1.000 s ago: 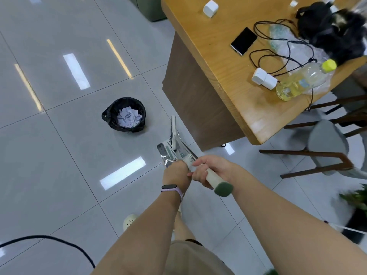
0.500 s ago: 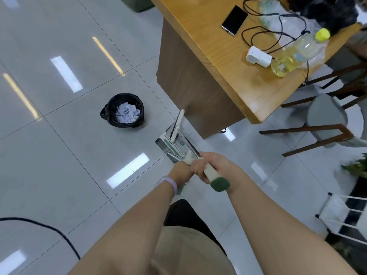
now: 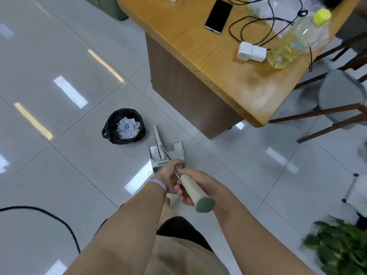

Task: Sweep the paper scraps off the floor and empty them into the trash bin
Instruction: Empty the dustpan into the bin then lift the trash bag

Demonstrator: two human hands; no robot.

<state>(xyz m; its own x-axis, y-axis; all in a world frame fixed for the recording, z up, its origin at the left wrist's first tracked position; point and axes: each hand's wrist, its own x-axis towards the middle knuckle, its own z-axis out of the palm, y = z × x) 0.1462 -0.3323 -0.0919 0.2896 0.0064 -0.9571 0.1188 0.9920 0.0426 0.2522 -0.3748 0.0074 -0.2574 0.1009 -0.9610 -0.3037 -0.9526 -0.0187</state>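
Note:
A black-lined trash bin (image 3: 113, 126) stands on the grey tile floor with crumpled paper scraps (image 3: 127, 128) inside it. Just right of it sits a grey dustpan (image 3: 173, 150) with a broom head (image 3: 156, 135) lying across it. My right hand (image 3: 200, 185) grips a cream handle (image 3: 193, 192) with a green end cap. My left hand (image 3: 168, 176), with a purple band at the wrist, holds the thin metal shafts just below that grip. No loose scraps show on the floor.
A wooden desk (image 3: 208, 62) stands close on the right, carrying a phone (image 3: 218, 15), chargers, cables and a bottle (image 3: 297, 38). Chairs (image 3: 337, 100) stand beyond it. A plant (image 3: 341, 247) is at lower right and a black cable (image 3: 49, 215) lies at lower left.
The dustpan and broom have dropped lower and nearer the bin, now lying flatter on the floor. My view has shifted toward the desk. Both hands keep their hold.

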